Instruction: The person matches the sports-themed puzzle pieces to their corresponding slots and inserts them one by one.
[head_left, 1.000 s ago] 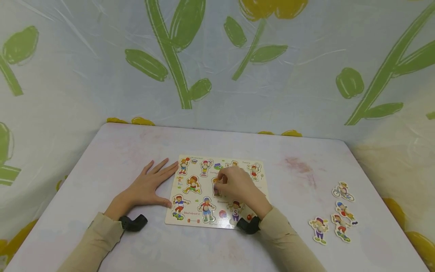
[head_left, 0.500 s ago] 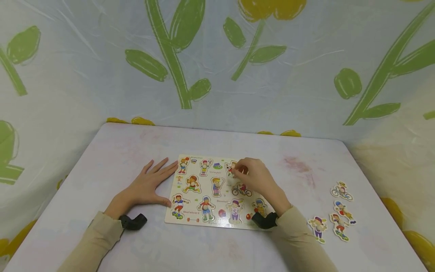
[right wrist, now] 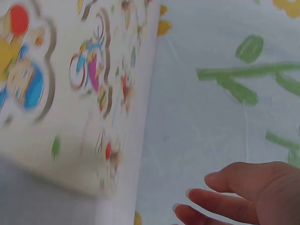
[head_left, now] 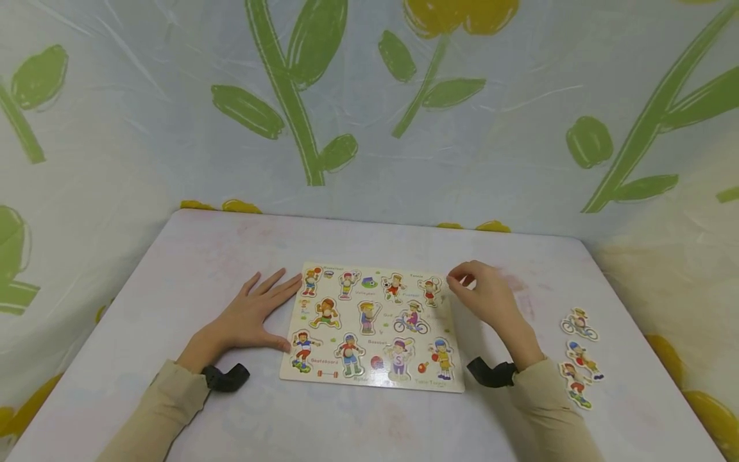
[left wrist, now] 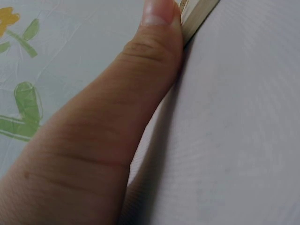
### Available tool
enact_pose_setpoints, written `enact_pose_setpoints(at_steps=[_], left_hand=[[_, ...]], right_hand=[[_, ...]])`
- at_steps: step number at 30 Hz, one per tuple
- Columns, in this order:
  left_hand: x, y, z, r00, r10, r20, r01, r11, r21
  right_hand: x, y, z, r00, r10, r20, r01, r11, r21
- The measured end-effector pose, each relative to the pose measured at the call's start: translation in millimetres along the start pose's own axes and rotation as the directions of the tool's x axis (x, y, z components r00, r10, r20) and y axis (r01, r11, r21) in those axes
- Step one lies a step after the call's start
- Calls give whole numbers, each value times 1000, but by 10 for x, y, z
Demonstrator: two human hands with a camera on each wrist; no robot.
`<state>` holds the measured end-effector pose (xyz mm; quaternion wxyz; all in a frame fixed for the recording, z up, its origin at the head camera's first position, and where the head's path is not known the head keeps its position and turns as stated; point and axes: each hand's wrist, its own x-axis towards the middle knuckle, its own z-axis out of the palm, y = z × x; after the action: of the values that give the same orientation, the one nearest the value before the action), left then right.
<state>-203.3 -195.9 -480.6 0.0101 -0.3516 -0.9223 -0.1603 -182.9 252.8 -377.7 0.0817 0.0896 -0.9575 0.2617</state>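
A cream puzzle board point(head_left: 346, 324) with outlined sports figures lies flat on the table. My left hand point(head_left: 248, 316) rests at its left side, fingers spread, index fingertip and thumb at the board's edge. In the left wrist view, the thumb point(left wrist: 145, 61) meets the board's side. Just off the upper right corner hovers my right hand point(head_left: 487, 296), fingers loosely bent and holding nothing; the right wrist view shows the fingertips apart from each other. Loose pieces sit at the right: a cyclist point(head_left: 580, 325), a blue-capped figure point(head_left: 585, 360) and a skateboarder point(head_left: 577, 386).
A pale table point(head_left: 346, 430) with faint reddish stains carries everything. Behind it rises a sheet point(head_left: 173, 141) printed with green plants. Black wrist mounts point(head_left: 226, 377) sit on both wrists. The right sleeve point(head_left: 545, 394) reaches across the table close to the loose pieces.
My right hand has moved rightward from the golfer figure, past the football figure, to beyond the board's right edge. A loose baseball piece is now covered by the right sleeve. The left hand stays put.
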Motion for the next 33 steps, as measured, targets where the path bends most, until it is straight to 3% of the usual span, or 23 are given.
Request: enact_pose_setpoints(at_steps=[5,20,33], left_hand=[[-9,-5,10,1000,13,-21,-13,1000,2],[-32,-15,0,1000,10,-26,-10,1000,-3],[-12,-1,8,1000,3,-16,-3,1000,-9]], right_hand=[[-75,246,-149,997,48,-66,-51,998,-47],[-306,864,-598,984,122,-132,-138,983,-118],[-544,1281,-893,960,271,-69,-278,949,-146]])
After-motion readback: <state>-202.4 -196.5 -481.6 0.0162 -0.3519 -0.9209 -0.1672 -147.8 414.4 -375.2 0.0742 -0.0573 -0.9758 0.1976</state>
